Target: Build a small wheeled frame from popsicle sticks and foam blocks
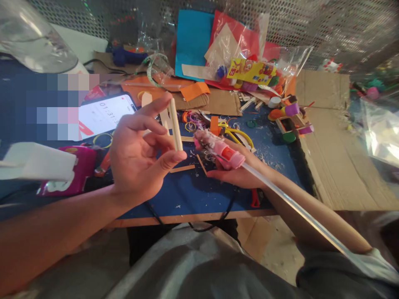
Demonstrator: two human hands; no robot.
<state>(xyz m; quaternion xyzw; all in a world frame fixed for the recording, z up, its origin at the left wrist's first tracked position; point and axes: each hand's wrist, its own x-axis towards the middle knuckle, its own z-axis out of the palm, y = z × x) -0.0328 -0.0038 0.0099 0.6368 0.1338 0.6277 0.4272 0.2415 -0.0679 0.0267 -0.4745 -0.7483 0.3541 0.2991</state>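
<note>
My left hand [140, 151] is raised over the blue table [190, 195], palm toward me. It pinches a pale wooden craft stick [175, 124] upright between thumb and index finger. My right hand [237, 172] grips a pink glue gun [218, 148] with a long clear glue stick [289, 203] running back along my forearm. The gun's nozzle points left toward the craft stick and sits just short of it. More wooden sticks [182, 168] lie flat on the table under my hands.
A phone [104, 114] showing a timer lies at left beside a pink packet [73, 174]. Yellow-handled scissors [237, 133], rubber bands, coloured paper sheets [193, 41], plastic bags and a small stick cart with bottle-cap wheels [291, 120] crowd the back. Cardboard [336, 145] covers the right.
</note>
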